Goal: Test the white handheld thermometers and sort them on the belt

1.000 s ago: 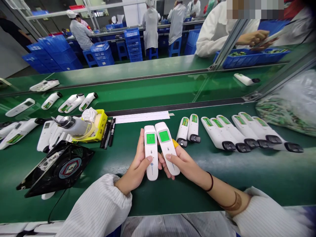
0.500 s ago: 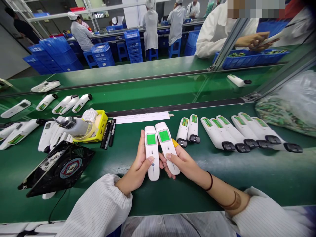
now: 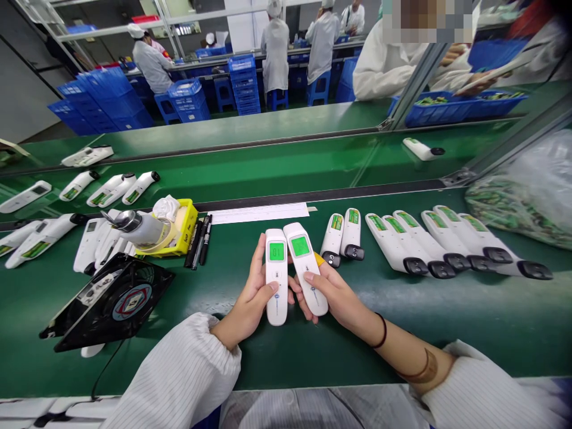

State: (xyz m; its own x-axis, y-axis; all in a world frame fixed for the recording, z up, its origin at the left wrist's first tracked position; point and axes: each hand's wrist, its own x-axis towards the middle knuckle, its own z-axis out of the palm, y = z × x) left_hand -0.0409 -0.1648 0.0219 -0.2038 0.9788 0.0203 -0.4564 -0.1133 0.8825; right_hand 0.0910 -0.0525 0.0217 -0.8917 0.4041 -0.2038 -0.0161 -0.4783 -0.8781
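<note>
My left hand (image 3: 249, 301) is closed round a white infrared thermometer (image 3: 277, 310), its thumb on the front near a button. That thermometer's lit green screen shows dark digits. Beside it, my right hand (image 3: 335, 286) grips a second white infrared thermometer (image 3: 316, 302), thumb pressed on its front; its green screen is lit too. Both stand nearly upright, side by side, over the green bench. The fingers behind them are partly hidden. Just right of my right hand lie two thermometers (image 3: 332, 235) with open battery compartments, and farther right a row of several more (image 3: 397, 241).
A black fan (image 3: 129, 301) stands at left, near a yellow tray (image 3: 190, 229) with a metal-topped bottle (image 3: 140, 229). Black markers (image 3: 199, 241) and a paper strip (image 3: 259, 213) lie behind. A clear bag (image 3: 513, 202) sits at right. A co-worker (image 3: 379, 59) works across the conveyor (image 3: 268, 161).
Dark digits now show on the left thermometer's green screen, which was plain before; faint marks show on the right one. My hands stay nearly in place. Thermometers on the conveyor have shifted left.
</note>
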